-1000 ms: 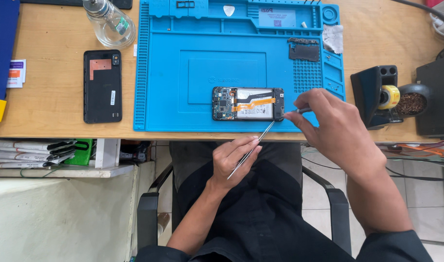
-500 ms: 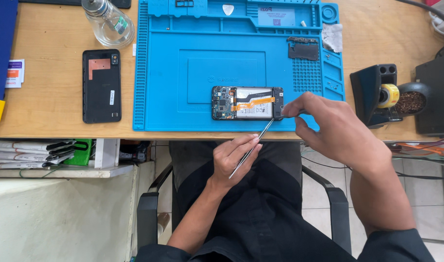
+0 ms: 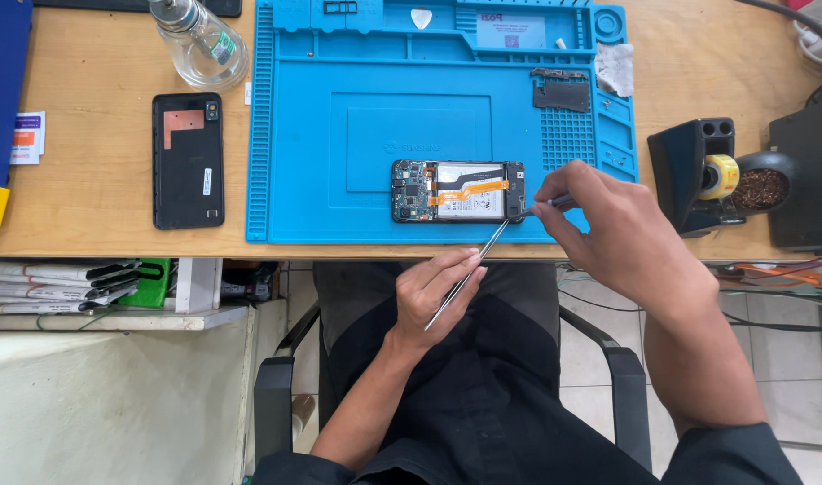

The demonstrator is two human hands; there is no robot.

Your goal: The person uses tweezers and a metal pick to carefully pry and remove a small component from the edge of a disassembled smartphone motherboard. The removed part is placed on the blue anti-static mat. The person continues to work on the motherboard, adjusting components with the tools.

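Note:
An opened phone [image 3: 458,190] with an orange flex cable and exposed board lies on the blue work mat [image 3: 339,135]. My left hand [image 3: 433,292] sits below the table edge and grips metal tweezers [image 3: 472,271] whose tips reach up to the phone's lower right corner. My right hand [image 3: 613,229] is at the phone's right end, pinching a thin dark tool [image 3: 547,205] against that corner.
A black phone back cover [image 3: 187,160] lies left of the mat, a glass bottle [image 3: 195,38] above it. A small black part [image 3: 561,90] rests on the mat's upper right. A soldering stand [image 3: 698,171] with brass wool [image 3: 761,187] stands at right.
My right hand has shifted slightly left and down toward the phone's right corner. The tweezers in my left hand stay nearly still.

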